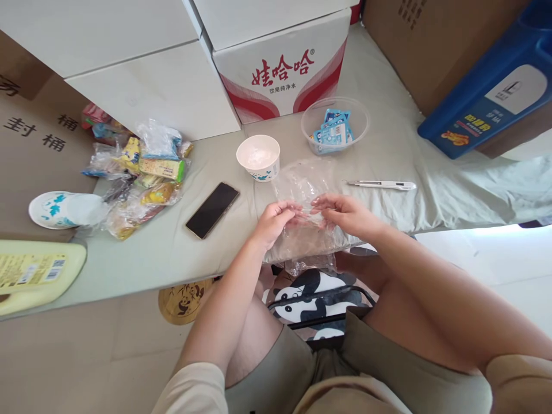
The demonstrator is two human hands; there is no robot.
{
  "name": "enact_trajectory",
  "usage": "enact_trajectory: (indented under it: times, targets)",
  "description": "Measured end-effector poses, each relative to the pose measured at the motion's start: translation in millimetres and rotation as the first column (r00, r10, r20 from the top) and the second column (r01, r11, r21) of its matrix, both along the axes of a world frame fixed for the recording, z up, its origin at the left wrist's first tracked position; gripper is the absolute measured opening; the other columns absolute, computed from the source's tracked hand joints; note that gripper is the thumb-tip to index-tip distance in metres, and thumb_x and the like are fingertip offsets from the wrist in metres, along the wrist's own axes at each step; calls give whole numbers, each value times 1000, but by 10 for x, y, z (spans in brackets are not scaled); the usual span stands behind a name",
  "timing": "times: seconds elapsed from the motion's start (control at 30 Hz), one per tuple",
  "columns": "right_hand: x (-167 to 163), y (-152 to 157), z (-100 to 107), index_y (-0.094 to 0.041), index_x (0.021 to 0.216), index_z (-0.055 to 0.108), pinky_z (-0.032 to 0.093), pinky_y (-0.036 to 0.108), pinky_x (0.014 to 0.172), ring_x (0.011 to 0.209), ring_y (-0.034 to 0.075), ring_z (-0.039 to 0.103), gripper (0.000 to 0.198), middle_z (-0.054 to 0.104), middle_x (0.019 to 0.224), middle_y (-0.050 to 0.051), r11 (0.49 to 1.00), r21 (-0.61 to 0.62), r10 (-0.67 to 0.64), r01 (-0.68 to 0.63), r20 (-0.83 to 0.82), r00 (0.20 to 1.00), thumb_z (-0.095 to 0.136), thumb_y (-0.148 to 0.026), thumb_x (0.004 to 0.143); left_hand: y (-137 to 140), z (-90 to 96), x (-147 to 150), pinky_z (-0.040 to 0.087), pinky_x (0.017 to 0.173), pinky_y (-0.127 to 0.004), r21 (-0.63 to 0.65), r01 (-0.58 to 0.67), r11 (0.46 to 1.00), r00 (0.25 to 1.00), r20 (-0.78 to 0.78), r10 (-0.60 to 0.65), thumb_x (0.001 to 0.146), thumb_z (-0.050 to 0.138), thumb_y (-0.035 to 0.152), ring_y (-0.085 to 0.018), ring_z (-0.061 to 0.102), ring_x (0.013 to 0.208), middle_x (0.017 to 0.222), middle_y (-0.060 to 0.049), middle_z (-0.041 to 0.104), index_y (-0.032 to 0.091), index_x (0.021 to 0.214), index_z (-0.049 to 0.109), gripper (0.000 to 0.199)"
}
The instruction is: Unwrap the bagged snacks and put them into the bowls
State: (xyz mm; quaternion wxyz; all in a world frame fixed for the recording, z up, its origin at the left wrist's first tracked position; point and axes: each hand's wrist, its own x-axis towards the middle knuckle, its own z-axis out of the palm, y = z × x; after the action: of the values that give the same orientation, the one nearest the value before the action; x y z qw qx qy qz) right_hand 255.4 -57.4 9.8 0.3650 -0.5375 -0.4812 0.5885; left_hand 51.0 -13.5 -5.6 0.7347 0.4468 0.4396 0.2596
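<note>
A clear, crinkled plastic bag (302,244) lies at the front edge of the cloth-covered surface, part of it hanging over the edge. My left hand (278,221) pinches the bag from the left, thumb against fingers. From the right, my right hand (342,215) grips it too, fingertips close to those of the left. Just beyond the hands stands a white paper bowl (259,158) with a blue leaf print and something whitish inside. Behind the bag, to the right, a clear plastic tub (365,123) holds several blue sachets (334,132).
A white utility knife (383,184) lies right of my hands, a black phone (213,210) left. Further left are packaged snacks (159,167), tipped paper bowls (56,208) and a yellow jug (38,273). A white carton (284,75) stands behind; a blue jug (487,86) is at right.
</note>
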Motion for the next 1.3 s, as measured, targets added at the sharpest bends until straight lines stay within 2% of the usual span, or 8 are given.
enact_trajectory:
  times: [0.3,0.47,0.67,0.83,0.93,1.1,1.2,1.3]
  targets:
    - [3,-3,48,-20,95,72,47,23,47,47,8,56,28,75,87,2,999,54,-10,5,95,995,53,-17,75,33,23,-107,50,54,-23,267,-206,941,978,13,210,82,66,48,-15,70,59,71,-4,74,17,92,64,32]
    - [0,-11,35,-20,96,72,44,23,47,48,7,53,30,73,88,3,994,82,-77,70,85,993,53,-18,73,23,93,-179,54,58,-25,197,18,980,1000,-2,-18,75,75,39,-17,73,63,75,-2,75,21,120,57,52]
    - [41,-11,-28,-19,68,66,48,27,56,59,8,52,14,69,110,7,974,205,-82,93,-61,995,67,-33,72,16,100,-175,51,52,-24,154,-40,987,999,12,38,77,72,38,-13,65,51,64,2,71,21,107,63,36]
    - [54,-20,0,-20,64,63,50,33,76,100,21,62,14,64,115,9,959,278,-49,56,-33,998,62,-29,76,69,107,-204,54,56,-27,110,-132,985,988,98,122,74,64,31,-14,65,54,64,-2,69,18,73,63,13]
    - [42,-9,-17,-23,79,62,50,34,83,105,20,61,5,62,121,6,965,235,-98,114,-79,992,58,-24,76,102,93,-226,54,57,-28,105,-166,981,983,96,156,79,55,41,-16,65,55,62,-4,67,18,66,62,27]
    - [-8,8,-93,-29,127,45,55,37,81,86,15,65,46,52,141,9,978,88,-179,188,-102,979,59,-41,84,58,78,-211,50,60,-26,356,6,934,989,-143,49,77,65,41,-15,63,61,66,-3,68,18,67,67,25]
    - [-28,9,-114,-28,139,33,55,36,73,75,15,63,75,63,125,10,995,98,-32,33,-18,999,72,-40,76,27,71,-201,46,59,-24,408,132,904,973,-226,-41,71,69,30,-13,61,61,69,-1,68,18,76,67,13]
    - [-21,19,-109,-24,140,31,53,34,68,68,15,60,79,67,93,1,993,118,0,-2,13,1000,73,-35,74,47,46,-220,47,61,-24,375,62,925,987,-161,-1,66,65,21,-13,65,65,74,1,68,19,87,63,21]
